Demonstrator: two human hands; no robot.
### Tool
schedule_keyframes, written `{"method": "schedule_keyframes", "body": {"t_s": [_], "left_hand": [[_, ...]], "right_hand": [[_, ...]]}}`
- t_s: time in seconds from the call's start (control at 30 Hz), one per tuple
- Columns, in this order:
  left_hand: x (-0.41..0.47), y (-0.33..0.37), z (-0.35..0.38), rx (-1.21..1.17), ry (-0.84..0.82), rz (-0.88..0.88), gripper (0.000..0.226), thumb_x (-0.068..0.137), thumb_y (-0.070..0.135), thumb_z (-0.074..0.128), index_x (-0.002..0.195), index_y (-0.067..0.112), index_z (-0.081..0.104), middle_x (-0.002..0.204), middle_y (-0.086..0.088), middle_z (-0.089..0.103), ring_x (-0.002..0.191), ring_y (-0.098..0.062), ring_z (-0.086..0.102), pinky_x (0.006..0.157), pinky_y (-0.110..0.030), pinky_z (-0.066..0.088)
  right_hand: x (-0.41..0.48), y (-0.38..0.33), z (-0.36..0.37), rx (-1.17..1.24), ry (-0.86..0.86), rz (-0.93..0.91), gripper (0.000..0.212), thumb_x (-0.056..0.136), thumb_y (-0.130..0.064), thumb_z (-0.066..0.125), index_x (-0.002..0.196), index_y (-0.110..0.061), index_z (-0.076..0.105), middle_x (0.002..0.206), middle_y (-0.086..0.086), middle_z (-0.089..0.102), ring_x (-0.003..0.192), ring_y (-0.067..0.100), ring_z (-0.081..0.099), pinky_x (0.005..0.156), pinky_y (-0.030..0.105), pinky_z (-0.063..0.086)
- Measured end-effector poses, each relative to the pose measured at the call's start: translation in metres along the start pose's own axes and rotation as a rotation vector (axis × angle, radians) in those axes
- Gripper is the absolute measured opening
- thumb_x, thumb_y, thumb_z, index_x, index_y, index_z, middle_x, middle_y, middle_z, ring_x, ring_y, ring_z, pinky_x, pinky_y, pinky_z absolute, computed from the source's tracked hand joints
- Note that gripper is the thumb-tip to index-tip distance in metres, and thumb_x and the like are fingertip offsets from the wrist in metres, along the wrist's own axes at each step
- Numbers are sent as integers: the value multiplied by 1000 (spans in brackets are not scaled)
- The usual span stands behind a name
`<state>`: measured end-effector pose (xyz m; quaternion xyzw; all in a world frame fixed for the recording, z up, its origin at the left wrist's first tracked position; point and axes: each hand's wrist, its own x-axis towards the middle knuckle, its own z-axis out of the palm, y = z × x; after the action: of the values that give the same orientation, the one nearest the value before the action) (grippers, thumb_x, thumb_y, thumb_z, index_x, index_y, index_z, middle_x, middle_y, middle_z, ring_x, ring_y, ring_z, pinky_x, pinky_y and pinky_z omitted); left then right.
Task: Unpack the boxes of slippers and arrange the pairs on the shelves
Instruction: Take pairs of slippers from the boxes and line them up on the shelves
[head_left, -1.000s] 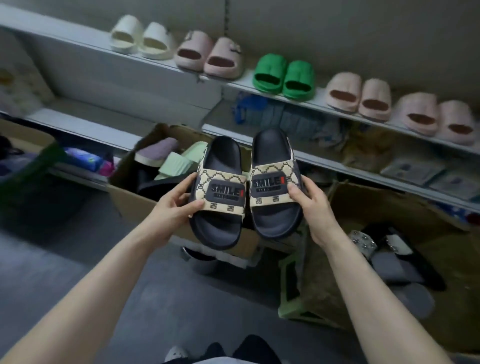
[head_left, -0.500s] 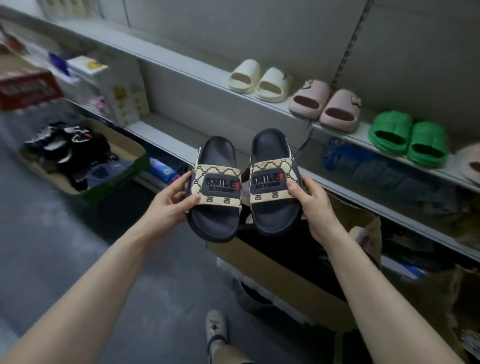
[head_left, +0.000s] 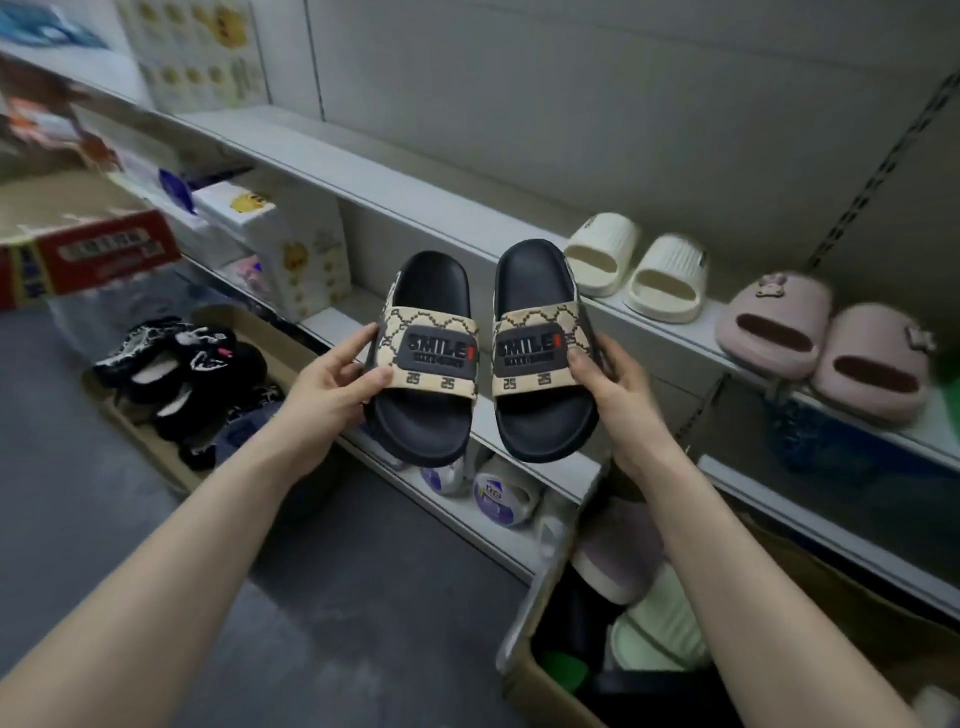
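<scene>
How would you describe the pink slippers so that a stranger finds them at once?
Look at the upper white shelf. Towards its right, just past the cream ribbed slippers, stands the pink pair. Only this pair carries small charms on top.

A shop stockroom — long white shelves (head_left: 395, 197) of paired slippers (head_left: 636, 267), cardboard boxes (head_left: 540, 680) on the floor.

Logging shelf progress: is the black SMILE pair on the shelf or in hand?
In hand. The left hand grips the left slipper, the right hand the right slipper, both held in front of the shelf.
</scene>
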<state>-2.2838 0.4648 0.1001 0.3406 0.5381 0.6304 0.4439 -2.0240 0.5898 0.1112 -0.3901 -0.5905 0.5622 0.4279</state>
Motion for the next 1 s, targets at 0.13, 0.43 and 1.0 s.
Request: {"method": "schedule_keyframes", "body": {"t_s": [0.13,0.43,1.0], "left_hand": [[72,20,-23,9,20,10,51,93,1,55,138,23,47,96,7,74,83,-6,69,65,-21,57],[271,55,-59,101,-125,-57,47,94,8,57,140,17,49,120,-3,66,83,-11,66,62,-20,57],[446,51,-64,970,-253,527,45,91,34,45,132,17,57,117,-14,66,111,-35,58,92,-38,42]], "right_hand": [[66,-6,26,-23,55,-19,33,95,-21,63,128,-18,58,119,-3,69,109,11,66,92,27,52],[199,-1,85,-154,356,34,33,96,-28,60,128,-23,52,125,3,62,112,18,61,97,34,50],[309,-5,144,-1042,477,183,50,99,-38,46,144,-18,40,139,18,44,125,35,46,101,38,38]]}}
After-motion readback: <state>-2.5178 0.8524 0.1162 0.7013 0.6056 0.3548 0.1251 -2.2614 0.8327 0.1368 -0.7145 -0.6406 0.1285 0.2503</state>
